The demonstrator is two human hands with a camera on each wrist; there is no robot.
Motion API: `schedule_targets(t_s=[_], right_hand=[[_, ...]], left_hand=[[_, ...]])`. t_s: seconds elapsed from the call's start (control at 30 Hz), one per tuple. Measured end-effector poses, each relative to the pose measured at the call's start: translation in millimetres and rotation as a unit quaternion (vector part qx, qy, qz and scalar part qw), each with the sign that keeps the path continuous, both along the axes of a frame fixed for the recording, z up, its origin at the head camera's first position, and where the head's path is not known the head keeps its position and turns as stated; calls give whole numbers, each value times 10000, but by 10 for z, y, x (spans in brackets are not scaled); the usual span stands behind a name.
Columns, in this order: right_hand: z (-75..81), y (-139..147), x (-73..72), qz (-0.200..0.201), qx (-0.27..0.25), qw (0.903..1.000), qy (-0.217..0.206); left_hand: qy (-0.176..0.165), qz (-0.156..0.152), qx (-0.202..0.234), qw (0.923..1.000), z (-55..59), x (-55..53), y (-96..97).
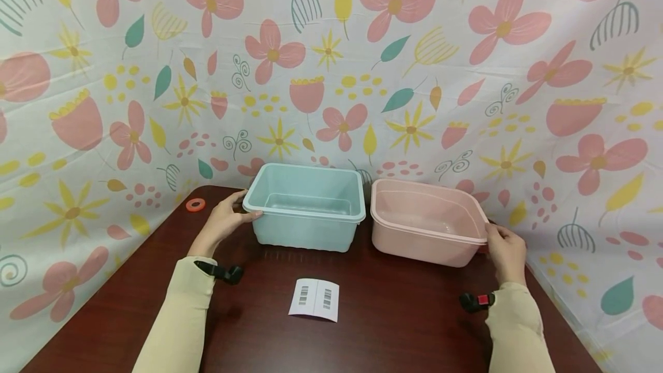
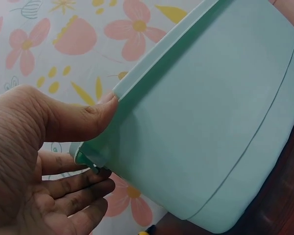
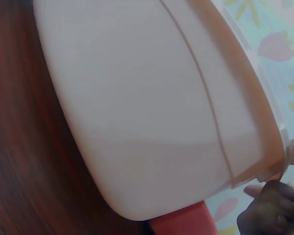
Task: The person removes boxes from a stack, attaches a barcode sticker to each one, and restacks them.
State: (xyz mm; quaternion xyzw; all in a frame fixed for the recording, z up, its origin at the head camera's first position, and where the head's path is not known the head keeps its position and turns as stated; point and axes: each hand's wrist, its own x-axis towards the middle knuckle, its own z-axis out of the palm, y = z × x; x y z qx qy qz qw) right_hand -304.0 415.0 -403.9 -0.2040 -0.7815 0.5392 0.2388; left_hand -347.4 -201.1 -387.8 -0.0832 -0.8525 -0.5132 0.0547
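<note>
Toward the back of the table, a light-blue plastic bin sits on the left and a pink plastic bin on the right, with a narrow gap between them. My left hand grips the blue bin's rim at its left end. In the left wrist view the thumb of that hand lies on the rim, with the fingers below it. At the pink bin's right end, my right hand holds the rim. The right wrist view shows the pink bin's outer wall; the right hand is partly cut off there.
A white paper with two barcodes lies on the dark brown table in front of the bins. An orange-red ring rests at the back left. Behind the pink bin is a red object. Floral cloth hangs behind.
</note>
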Motion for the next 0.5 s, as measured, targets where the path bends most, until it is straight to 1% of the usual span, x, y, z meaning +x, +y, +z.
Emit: schedule_targets(t_s=[0.03, 0.1, 0.17, 0.23, 0.27, 0.3, 0.33, 0.37, 0.4, 0.43, 0.47, 0.5], right_hand=[[16, 2, 14, -51, 244, 9996, -131], [46, 7, 40, -75, 507, 9981, -340], [79, 23, 62, -104, 805, 9956, -459], [124, 25, 84, -219, 1036, 9934, -436], [158, 17, 92, -349, 1128, 9925, -322], [198, 9, 103, -490, 1198, 9914, -178], [251, -14, 113, -601, 1255, 9903, -3], [305, -61, 121, -682, 1248, 9895, 259], [368, -121, 140, -670, 1192, 9892, 527], [436, -196, 158, -536, 1045, 9898, 807], [498, -283, 180, -282, 877, 9900, 1073], [547, -380, 203, 92, 739, 9889, 1288]], left_hand=[[-3, -6, 5, 10000, 1, 1, 0], [-10, -32, 6, 10000, 2, -2, 6], [10, -57, -16, 10000, 14, 2, 17], [116, 49, -125, 9998, 43, 21, 28], [241, 157, -209, 9994, 67, 41, 34], [424, 308, -280, 9982, 96, 66, 47], [698, 532, -271, 9958, 134, 99, 65], [1005, 785, -247, 9915, 176, 137, 85], [1318, 997, -170, 9861, 226, 186, 109], [1640, 1106, -51, 9802, 277, 239, 139], [1905, 1073, 96, 9758, 326, 295, 173], [2075, 897, 252, 9738, 366, 352, 211]])
